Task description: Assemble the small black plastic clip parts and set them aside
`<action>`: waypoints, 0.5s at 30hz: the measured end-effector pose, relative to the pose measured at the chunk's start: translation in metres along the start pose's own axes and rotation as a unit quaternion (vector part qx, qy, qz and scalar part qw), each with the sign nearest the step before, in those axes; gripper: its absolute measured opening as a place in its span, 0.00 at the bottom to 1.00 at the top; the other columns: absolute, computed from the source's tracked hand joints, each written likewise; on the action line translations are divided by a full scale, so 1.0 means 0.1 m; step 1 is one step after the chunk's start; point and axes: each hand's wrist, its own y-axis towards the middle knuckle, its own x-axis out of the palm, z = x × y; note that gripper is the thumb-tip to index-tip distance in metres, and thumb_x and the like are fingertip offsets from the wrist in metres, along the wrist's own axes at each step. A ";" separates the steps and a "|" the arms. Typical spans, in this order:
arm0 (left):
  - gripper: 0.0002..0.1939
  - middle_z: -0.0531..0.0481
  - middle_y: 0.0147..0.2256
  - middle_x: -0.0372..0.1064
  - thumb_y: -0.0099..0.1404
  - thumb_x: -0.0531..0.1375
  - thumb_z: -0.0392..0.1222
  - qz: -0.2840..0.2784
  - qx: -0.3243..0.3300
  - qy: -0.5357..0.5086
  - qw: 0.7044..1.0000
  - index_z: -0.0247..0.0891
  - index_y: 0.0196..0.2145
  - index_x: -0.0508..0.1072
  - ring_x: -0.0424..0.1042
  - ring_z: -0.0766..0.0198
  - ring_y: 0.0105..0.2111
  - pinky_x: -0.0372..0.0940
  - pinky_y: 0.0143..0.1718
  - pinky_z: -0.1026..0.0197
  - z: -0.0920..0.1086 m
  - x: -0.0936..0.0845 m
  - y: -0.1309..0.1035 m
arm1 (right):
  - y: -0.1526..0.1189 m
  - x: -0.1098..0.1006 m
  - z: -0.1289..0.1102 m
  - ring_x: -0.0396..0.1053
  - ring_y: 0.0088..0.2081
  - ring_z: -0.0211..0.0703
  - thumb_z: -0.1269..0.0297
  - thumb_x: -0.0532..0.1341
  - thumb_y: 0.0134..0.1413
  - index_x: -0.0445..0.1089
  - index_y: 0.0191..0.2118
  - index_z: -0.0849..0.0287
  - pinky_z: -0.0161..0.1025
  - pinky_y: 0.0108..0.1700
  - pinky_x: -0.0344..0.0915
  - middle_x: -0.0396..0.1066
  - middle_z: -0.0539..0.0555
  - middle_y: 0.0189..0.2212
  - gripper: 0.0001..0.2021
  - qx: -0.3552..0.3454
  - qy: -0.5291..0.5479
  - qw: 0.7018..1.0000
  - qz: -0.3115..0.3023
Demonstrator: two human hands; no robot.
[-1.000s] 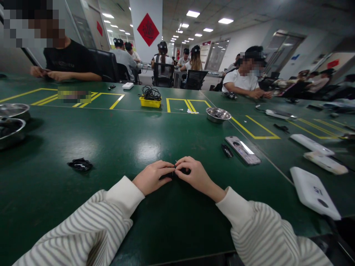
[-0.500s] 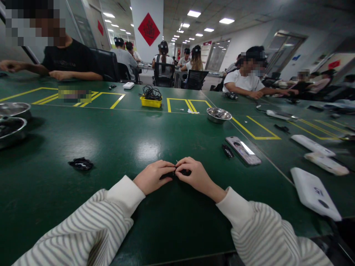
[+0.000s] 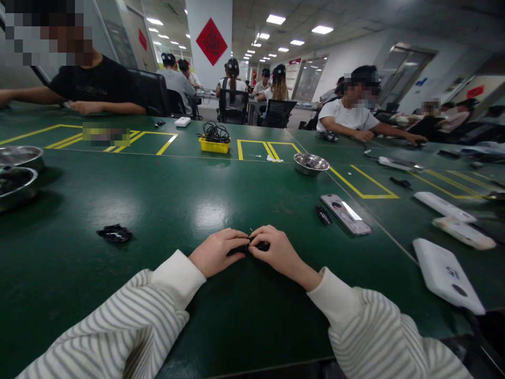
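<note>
My left hand (image 3: 220, 251) and my right hand (image 3: 278, 249) meet fingertip to fingertip over the green table (image 3: 252, 321). Between them is a small black piece (image 3: 240, 249), mostly covered by my fingers, so its kind stays unclear. A thin pale pin or wire end shows at the fingertips. The fingers of my left hand are closed on the black piece. Thumb and forefinger of my right hand pinch at its right end, with more black showing inside that grip. Off to the left lies a bundle in shiny black plastic (image 3: 114, 233).
Right of my hands lie a small black packet (image 3: 323, 215), a phone (image 3: 346, 214) and a white power bank (image 3: 448, 275). Farther off stand a steel bowl (image 3: 311, 164) and a yellow box (image 3: 214, 144) of black cables. Steel bowls (image 3: 18, 189) stand at left. Co-workers sit across the table.
My hands stay almost in place, with only a slight shift of the right fingers. Across the table, the arms of two co-workers have moved.
</note>
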 end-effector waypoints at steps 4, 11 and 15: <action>0.13 0.46 0.43 0.65 0.58 0.56 0.36 -0.003 -0.001 0.006 1.000 0.37 0.43 0.67 0.65 0.62 0.43 0.63 0.43 0.59 0.01 0.00 0.00 | 0.00 0.01 -0.02 0.64 0.37 0.39 0.69 0.60 0.44 0.70 0.25 0.59 0.38 0.40 0.60 0.69 0.52 0.32 0.03 0.011 0.009 1.000 0.003; 0.14 0.46 0.42 0.66 0.58 0.56 0.36 -0.018 -0.001 0.023 1.000 0.36 0.43 0.67 0.65 0.62 0.42 0.63 0.43 0.59 0.03 -0.02 0.02 | 0.08 -0.03 0.06 0.65 0.29 0.36 0.65 0.60 0.44 0.69 0.25 0.60 0.32 0.31 0.60 0.70 0.51 0.27 0.04 0.050 0.031 0.998 0.022; 0.14 0.46 0.43 0.66 0.58 0.56 0.36 -0.019 0.000 0.029 0.999 0.35 0.43 0.67 0.65 0.61 0.41 0.63 0.42 0.59 0.03 -0.01 0.03 | 0.23 -0.03 0.18 0.64 0.22 0.34 0.59 0.59 0.45 0.71 0.28 0.60 0.31 0.25 0.57 0.69 0.49 0.20 0.09 0.134 -0.003 0.990 0.035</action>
